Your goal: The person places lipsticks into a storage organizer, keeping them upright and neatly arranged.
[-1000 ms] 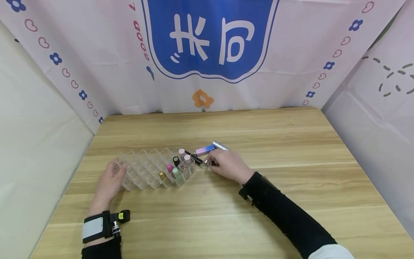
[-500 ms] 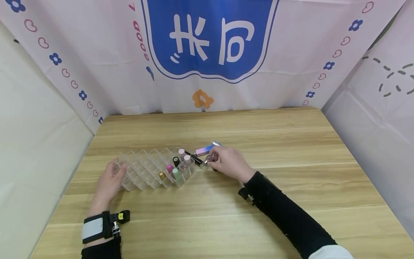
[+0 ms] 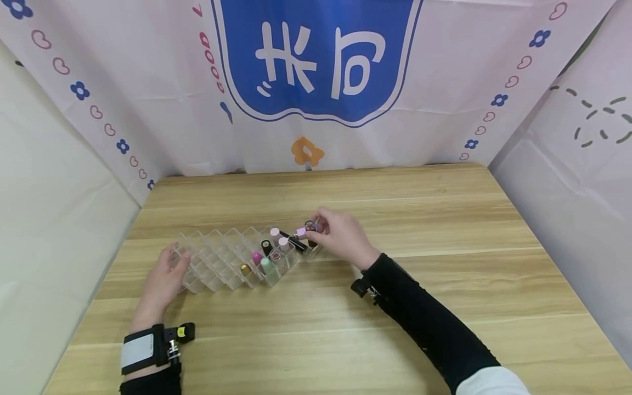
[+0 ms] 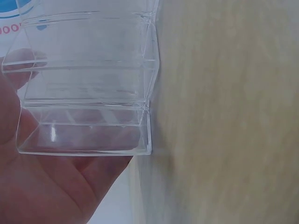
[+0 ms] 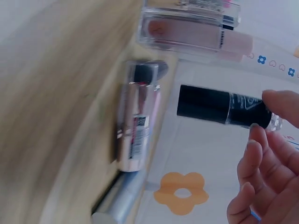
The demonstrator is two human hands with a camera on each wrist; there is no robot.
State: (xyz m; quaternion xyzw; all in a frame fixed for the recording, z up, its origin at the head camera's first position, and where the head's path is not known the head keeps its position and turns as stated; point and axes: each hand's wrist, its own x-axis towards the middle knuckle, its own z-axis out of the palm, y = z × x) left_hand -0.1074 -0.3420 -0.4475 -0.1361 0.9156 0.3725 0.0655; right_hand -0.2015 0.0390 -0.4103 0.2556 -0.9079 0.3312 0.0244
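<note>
On the left side hangs a white cloth (image 3: 59,236), and near it the left hand (image 3: 160,280) is clamped on the left end of the clear organizer (image 3: 212,266). The organizer stands on the wooden worktop (image 3: 247,345), its long side running from left to right, before a banner (image 3: 257,148) with a blue shield. In its right part one sees, from left, a gold cap (image 3: 245,269), a magenta cap (image 3: 257,258), a black cap (image 3: 266,247), a mint cap (image 3: 267,265) and two pale pink caps (image 3: 283,244). Just beside its right end lies a slim black stick (image 3: 298,245), slanting, then a lilac tube (image 3: 300,233), partly hidden. Here the short black tube (image 5: 205,103) is above the worktop, pinched between thumb and fingers of the right hand (image 3: 346,237); its long axis is nearly upright, dark end pointing down, clear end up. At the far right is another cloth (image 3: 568,203), with dashed marks
</note>
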